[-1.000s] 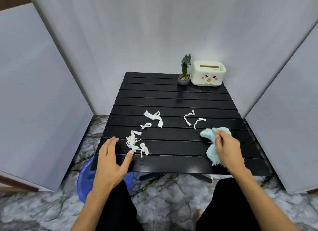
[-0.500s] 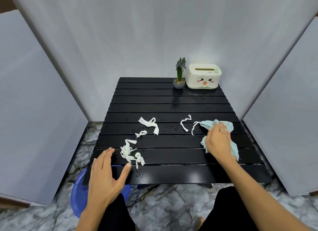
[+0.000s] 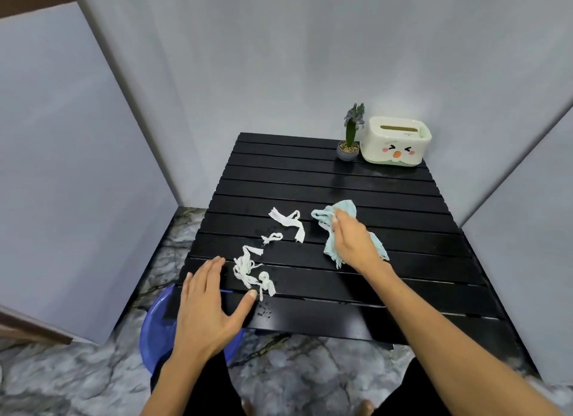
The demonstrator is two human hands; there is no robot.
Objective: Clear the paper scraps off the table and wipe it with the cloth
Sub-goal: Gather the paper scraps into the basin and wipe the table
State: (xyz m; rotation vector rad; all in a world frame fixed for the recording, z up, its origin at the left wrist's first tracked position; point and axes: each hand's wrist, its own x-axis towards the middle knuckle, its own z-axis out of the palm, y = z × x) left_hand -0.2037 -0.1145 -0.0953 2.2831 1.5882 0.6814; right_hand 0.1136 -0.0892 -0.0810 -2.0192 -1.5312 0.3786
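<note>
While the right hand [image 3: 353, 242] lies flat on the pale blue cloth [image 3: 336, 226], fingers together and pressing it onto the black slatted table [image 3: 325, 180] near the middle, the left hand [image 3: 207, 307] hovers at the near left corner with fingers together and thumb spread wide, holding nothing. Its thumb tip sits just beside the nearest clump of paper scraps [image 3: 252, 273], a tangle of torn white strips. A small curled strip [image 3: 272, 238] lies a little farther in, and a longer bent strip [image 3: 288, 222] lies just left of the cloth's leading edge. A blue basin [image 3: 158, 329] shows on the marble floor under the table's near left corner.

The scraps look feather-light and limp, so they would likely slide ahead of a sweeping cloth or cupped palm more readily than submit to pinching one by one; some could snag in the gaps between slats. The cloth is soft and floppy, best controlled under a flat palm as it is now, bunched rather than held by an edge. A few dark specks near the left thumb may be droplets, which could make paper cling.

At the far right corner stand a small potted plant [image 3: 349, 139] and a cream tissue box [image 3: 395, 141] printed with a squinting duck face; faint lettering by its slot is too small to read.
</note>
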